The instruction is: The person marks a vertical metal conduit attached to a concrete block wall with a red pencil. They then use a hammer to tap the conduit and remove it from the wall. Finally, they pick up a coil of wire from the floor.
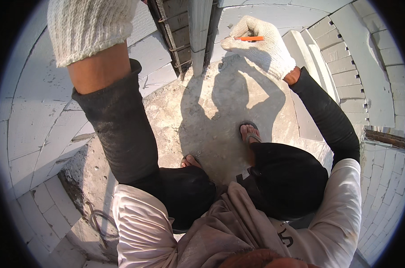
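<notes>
Right hand point(263, 44), in a white knit glove, raised ahead of the body near the pale block wall point(231, 21). Its grip pinches a slim orange stick point(253, 39) between thumb and fingers; stick lies roughly level, probably a pencil or marker, too small to be sure. Left hand point(93, 27), same glove, high at upper left; fingers cut off by the upper edge, so cannot tell whether that grip is spread or pressed together. Between the hands, a grey metal post point(200, 35), upright, beside a strip of rebar point(166, 33). Dusty concrete floor point(162, 114) below, person's shadow point(229, 91) across it. Dark looped hose point(95, 221) at lower left.
</notes>
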The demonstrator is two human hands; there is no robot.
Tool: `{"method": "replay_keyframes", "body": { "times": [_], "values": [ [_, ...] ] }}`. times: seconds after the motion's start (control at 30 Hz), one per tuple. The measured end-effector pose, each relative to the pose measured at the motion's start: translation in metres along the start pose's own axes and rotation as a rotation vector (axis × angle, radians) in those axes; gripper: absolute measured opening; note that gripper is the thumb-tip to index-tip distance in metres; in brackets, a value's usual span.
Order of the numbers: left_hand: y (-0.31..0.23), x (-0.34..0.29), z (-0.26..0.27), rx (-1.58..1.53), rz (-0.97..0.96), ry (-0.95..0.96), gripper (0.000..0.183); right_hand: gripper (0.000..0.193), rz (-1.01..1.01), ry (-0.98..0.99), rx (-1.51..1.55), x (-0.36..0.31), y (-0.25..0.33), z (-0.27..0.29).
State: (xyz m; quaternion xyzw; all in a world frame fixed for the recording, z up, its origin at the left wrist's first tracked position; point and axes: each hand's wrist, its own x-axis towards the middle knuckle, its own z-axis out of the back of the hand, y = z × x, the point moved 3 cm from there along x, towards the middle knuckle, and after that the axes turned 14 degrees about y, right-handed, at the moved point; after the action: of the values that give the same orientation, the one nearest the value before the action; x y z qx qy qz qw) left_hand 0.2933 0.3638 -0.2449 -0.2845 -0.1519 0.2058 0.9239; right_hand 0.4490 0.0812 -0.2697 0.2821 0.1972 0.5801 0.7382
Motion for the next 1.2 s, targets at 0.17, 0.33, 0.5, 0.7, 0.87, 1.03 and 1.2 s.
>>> {"method": "replay_keyframes", "body": {
  "times": [0.17, 0.33, 0.5, 0.7, 0.87, 1.03, 1.2],
  "values": [
    [-0.047, -0.026, 0.017, -0.085, 0.009, 0.045, 0.034, 0.032, -0.146, -0.137, 0.428, -0.011, -0.056, -0.042],
    [-0.077, -0.092, 0.012, -0.172, 0.196, 0.193, 0.035, 0.025, 0.006, -0.282, 0.247, 0.005, -0.077, -0.067],
    [-0.098, -0.188, 0.002, -0.244, 0.645, 0.485, 0.028, 0.021, 0.241, -0.313, 0.607, 0.032, -0.108, -0.101],
    [-0.151, -0.229, -0.028, -0.32, 0.722, 0.672, 0.03, 0.022, 0.336, -0.307, 0.445, 0.054, -0.123, -0.096],
    [-0.152, -0.207, -0.062, -0.304, 0.642, 0.666, 0.03, 0.024, 0.375, -0.282, 0.457, 0.064, -0.117, -0.094],
    [-0.15, -0.191, -0.071, -0.25, 0.455, 0.644, 0.033, 0.026, 0.44, -0.33, 0.553, 0.051, -0.096, -0.072],
    [-0.154, -0.185, -0.075, -0.211, 0.388, 0.613, 0.027, 0.031, 0.566, -0.412, 0.483, 0.061, -0.072, -0.049]
  ]
}}
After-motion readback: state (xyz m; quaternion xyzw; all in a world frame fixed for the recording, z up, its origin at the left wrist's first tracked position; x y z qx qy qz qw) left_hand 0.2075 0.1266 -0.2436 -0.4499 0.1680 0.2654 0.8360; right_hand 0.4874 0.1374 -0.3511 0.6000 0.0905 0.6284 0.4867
